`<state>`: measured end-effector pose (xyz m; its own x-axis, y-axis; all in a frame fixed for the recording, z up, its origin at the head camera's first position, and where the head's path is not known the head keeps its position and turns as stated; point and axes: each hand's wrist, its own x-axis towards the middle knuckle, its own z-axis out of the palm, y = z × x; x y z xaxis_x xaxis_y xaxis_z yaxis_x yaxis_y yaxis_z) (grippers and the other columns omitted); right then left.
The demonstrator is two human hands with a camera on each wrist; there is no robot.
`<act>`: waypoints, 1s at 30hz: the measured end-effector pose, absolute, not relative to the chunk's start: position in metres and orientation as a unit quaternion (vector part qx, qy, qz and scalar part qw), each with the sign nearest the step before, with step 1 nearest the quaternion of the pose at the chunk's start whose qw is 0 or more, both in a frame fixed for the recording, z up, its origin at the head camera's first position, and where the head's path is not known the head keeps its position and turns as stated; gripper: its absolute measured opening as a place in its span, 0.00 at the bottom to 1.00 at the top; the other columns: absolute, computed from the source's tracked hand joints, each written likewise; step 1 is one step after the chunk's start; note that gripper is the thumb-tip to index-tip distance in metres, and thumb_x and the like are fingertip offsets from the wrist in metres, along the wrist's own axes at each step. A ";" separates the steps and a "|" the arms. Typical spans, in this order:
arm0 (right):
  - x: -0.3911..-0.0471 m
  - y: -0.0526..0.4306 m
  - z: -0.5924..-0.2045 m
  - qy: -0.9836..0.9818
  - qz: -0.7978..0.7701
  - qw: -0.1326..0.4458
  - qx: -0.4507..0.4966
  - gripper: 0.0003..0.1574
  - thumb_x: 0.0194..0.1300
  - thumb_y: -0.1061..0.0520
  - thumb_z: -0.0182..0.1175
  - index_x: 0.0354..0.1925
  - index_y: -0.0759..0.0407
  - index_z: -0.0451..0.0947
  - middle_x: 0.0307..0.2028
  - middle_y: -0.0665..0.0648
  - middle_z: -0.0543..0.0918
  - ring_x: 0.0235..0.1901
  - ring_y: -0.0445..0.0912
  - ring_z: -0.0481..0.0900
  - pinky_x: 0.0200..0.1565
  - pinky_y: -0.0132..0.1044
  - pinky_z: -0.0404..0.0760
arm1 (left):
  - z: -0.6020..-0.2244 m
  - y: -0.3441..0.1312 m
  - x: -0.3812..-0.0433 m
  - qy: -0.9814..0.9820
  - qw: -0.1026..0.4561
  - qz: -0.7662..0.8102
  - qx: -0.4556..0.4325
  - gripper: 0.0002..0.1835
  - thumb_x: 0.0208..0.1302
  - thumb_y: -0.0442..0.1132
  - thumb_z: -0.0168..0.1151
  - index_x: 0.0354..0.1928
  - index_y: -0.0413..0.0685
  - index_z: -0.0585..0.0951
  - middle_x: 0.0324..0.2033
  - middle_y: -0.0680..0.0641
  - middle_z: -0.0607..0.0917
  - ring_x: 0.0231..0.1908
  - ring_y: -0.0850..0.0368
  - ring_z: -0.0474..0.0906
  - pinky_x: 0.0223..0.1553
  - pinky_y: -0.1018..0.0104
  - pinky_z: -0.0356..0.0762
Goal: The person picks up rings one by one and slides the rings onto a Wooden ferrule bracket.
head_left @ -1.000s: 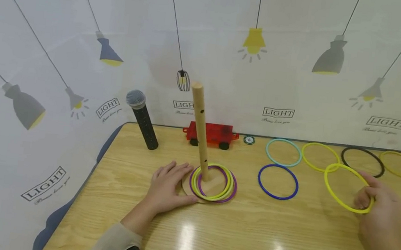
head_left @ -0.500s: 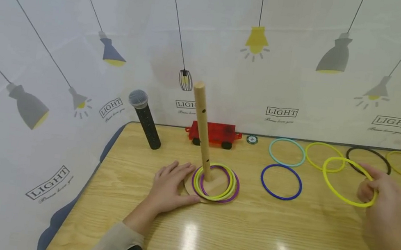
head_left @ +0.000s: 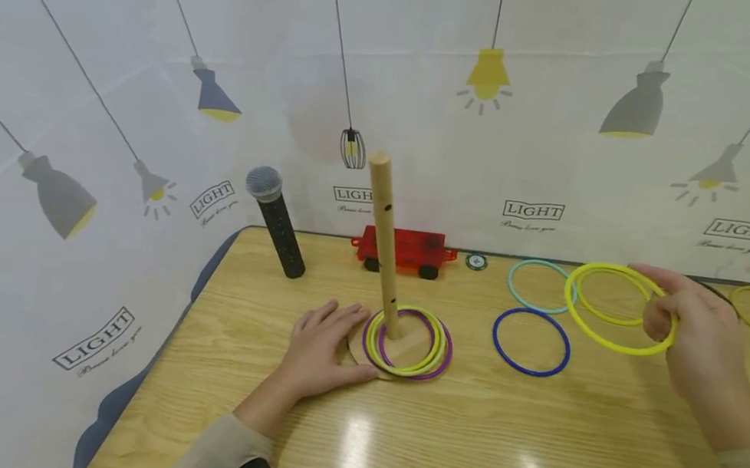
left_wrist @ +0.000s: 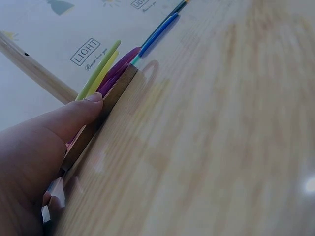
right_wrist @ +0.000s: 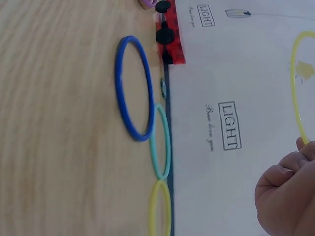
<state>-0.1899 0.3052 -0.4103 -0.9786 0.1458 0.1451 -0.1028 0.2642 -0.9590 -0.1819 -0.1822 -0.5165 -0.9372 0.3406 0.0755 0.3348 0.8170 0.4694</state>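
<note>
My right hand (head_left: 702, 348) pinches a yellow ring (head_left: 622, 350) and holds it tilted above the table at the right. In the right wrist view that ring (right_wrist: 293, 78) is partly cut off by the frame. At the left, my left hand (head_left: 320, 351) holds the round base of a wooden peg stand (head_left: 384, 243), thumb at its front edge and fingers at its far left side. Several rings circle the upright peg and lie on the base, among them a yellow ring (head_left: 401, 374) and a purple ring (head_left: 451, 347).
Flat on the table lie a blue ring (right_wrist: 119, 81), a turquoise ring (right_wrist: 169, 142), two yellow rings and a black ring partly hidden by my right hand. Behind the peg stand a red toy wagon (head_left: 418, 248) and a black microphone (head_left: 278, 227). A chip (head_left: 476, 262) lies near the wall.
My right hand has moved left and away from me with the yellow ring, which now overlaps the flat yellow ring in view. My left hand keeps its place on the base.
</note>
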 end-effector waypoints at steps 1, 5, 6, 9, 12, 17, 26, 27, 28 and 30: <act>-0.192 0.303 -0.407 -0.778 0.621 0.098 -0.010 0.33 0.73 0.69 0.39 0.63 0.57 0.83 0.20 0.55 0.66 0.25 0.49 0.64 0.29 0.41 0.57 | -0.516 -0.182 -0.182 0.953 0.006 0.246 0.177 0.53 0.56 0.75 0.72 0.81 0.64 0.69 0.80 0.52 0.67 0.81 0.39 0.51 0.76 0.32 0.43; -0.200 0.290 -0.393 -0.714 0.696 0.073 0.026 0.36 0.72 0.71 0.37 0.64 0.55 0.83 0.17 0.55 0.61 0.22 0.50 0.60 0.28 0.45 0.53 | -0.516 -0.183 -0.181 0.953 0.006 0.244 0.176 0.52 0.56 0.74 0.72 0.81 0.64 0.69 0.80 0.52 0.67 0.81 0.40 0.51 0.76 0.33 0.43; -0.202 0.287 -0.390 -0.699 0.711 0.068 0.035 0.37 0.71 0.72 0.36 0.64 0.56 0.83 0.16 0.55 0.61 0.21 0.51 0.58 0.29 0.45 0.52 | -0.516 -0.183 -0.181 0.954 0.006 0.244 0.177 0.52 0.56 0.74 0.72 0.81 0.64 0.69 0.80 0.52 0.67 0.81 0.40 0.51 0.75 0.33 0.43; -0.208 0.275 -0.379 -0.668 0.739 0.065 0.056 0.38 0.70 0.73 0.35 0.63 0.57 0.83 0.16 0.55 0.58 0.21 0.51 0.54 0.29 0.45 0.51 | -0.516 -0.183 -0.181 0.954 0.007 0.243 0.176 0.52 0.56 0.74 0.72 0.81 0.64 0.69 0.80 0.52 0.67 0.81 0.40 0.51 0.76 0.33 0.43; -0.213 0.262 -0.369 -0.647 0.757 0.064 0.071 0.38 0.70 0.74 0.35 0.61 0.58 0.85 0.16 0.55 0.58 0.21 0.52 0.53 0.30 0.45 0.51 | -0.515 -0.183 -0.180 0.954 0.007 0.245 0.175 0.52 0.56 0.74 0.72 0.81 0.64 0.70 0.79 0.52 0.68 0.81 0.40 0.51 0.76 0.33 0.43; -0.221 0.241 -0.354 -0.612 0.779 0.057 0.124 0.37 0.70 0.74 0.32 0.60 0.62 0.84 0.16 0.55 0.58 0.21 0.51 0.52 0.29 0.44 0.50 | -0.515 -0.184 -0.181 0.955 0.011 0.243 0.171 0.52 0.56 0.75 0.71 0.81 0.65 0.70 0.80 0.53 0.67 0.81 0.41 0.51 0.76 0.32 0.42; -0.227 0.195 -0.321 -0.591 0.787 0.067 0.167 0.38 0.65 0.73 0.31 0.55 0.65 0.86 0.14 0.54 0.58 0.20 0.50 0.51 0.30 0.45 0.49 | -0.518 -0.183 -0.184 0.956 0.010 0.239 0.169 0.54 0.54 0.78 0.71 0.81 0.67 0.70 0.79 0.55 0.67 0.81 0.42 0.51 0.76 0.34 0.43; -0.227 0.190 -0.317 -0.594 0.784 0.068 0.170 0.38 0.65 0.73 0.32 0.55 0.65 0.86 0.14 0.54 0.58 0.20 0.50 0.52 0.30 0.45 0.50 | -0.519 -0.184 -0.184 0.956 0.011 0.239 0.167 0.54 0.54 0.78 0.71 0.81 0.67 0.70 0.80 0.56 0.67 0.81 0.43 0.51 0.76 0.34 0.43; -0.228 0.185 -0.312 -0.596 0.781 0.068 0.172 0.37 0.65 0.73 0.32 0.54 0.65 0.86 0.14 0.54 0.58 0.20 0.50 0.52 0.31 0.45 0.50 | -0.519 -0.183 -0.185 0.956 0.010 0.240 0.166 0.54 0.53 0.78 0.71 0.80 0.67 0.70 0.79 0.55 0.68 0.81 0.42 0.51 0.76 0.34 0.43; -0.228 0.177 -0.304 -0.601 0.777 0.071 0.176 0.37 0.65 0.72 0.33 0.54 0.64 0.86 0.14 0.53 0.59 0.20 0.50 0.53 0.30 0.44 0.51 | -0.519 -0.182 -0.185 0.957 0.010 0.238 0.164 0.54 0.53 0.78 0.71 0.80 0.67 0.70 0.79 0.55 0.67 0.81 0.43 0.51 0.76 0.34 0.43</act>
<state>-0.2284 0.1766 -0.3038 -0.9280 -0.1008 0.3587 -0.3218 -0.2680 -0.9081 -0.1854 -0.1822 -0.5187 -0.9459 0.3188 0.0598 0.3096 0.8326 0.4593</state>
